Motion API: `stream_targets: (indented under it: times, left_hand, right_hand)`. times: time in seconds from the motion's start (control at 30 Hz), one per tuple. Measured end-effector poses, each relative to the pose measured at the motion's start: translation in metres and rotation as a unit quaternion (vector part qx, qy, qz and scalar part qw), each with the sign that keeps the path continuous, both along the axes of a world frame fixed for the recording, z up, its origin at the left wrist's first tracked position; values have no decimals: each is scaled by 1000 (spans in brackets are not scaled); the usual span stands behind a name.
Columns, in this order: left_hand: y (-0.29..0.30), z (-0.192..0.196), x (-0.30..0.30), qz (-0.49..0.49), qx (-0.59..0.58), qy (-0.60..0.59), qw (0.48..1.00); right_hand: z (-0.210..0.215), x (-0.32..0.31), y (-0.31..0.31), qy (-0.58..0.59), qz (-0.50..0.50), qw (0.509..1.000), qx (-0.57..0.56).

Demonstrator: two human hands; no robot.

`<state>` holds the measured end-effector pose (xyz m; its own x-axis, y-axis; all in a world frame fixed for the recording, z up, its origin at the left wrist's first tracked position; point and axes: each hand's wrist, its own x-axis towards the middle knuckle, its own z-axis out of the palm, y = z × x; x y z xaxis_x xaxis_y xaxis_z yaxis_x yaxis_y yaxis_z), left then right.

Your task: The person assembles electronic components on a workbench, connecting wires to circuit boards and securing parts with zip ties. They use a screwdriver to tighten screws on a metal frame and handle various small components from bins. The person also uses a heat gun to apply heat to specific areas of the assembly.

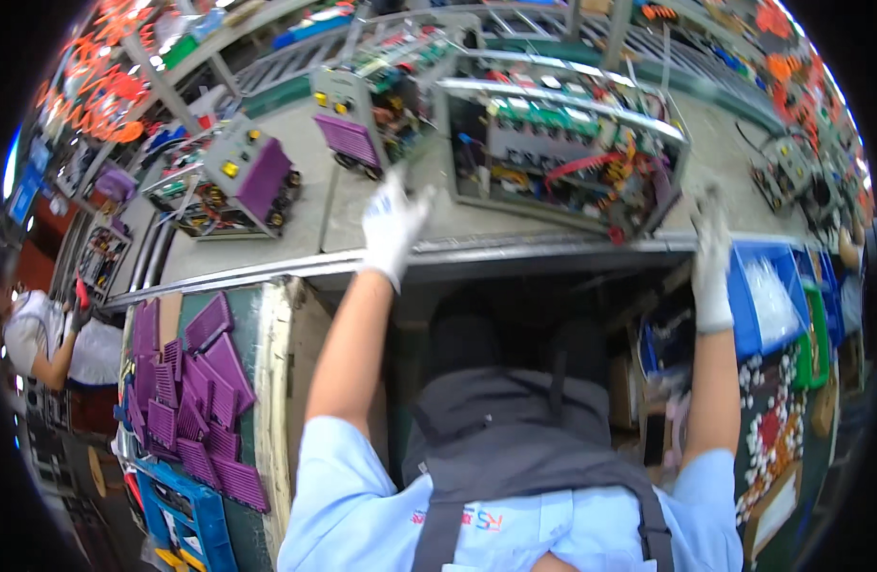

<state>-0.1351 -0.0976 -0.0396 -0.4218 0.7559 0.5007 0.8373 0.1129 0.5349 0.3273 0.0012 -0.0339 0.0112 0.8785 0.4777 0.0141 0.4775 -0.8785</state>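
Both my hands wear white gloves. My left hand (394,227) is open over the front of the bench, its thumb and fingers spread, with nothing in it. Just beyond it stands an open machine unit with a purple louvred panel (347,139). To the right of that hand, a large open-frame machine (562,143) shows green circuit boards, red and orange wiring and a metal top rail. My right hand (711,250) is beside this machine's right end, fingers stretched out and slightly blurred, holding nothing I can see. No contact with the machine is visible.
Another purple-panelled unit (243,176) sits on the bench at left. Purple louvred panels (195,391) lie piled at lower left, above a blue crate (185,515). A blue bin (767,296) of clear bags adjoins my right forearm. A person (52,338) works at far left.
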Motion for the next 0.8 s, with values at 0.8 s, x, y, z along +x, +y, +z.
stream_targets:
  times: [0.8]
  left_hand:
    - [-19, 16, 3, 68, -114, -65, 989]
  right_hand:
    - [-30, -114, 24, -104, 60, 981, -152]
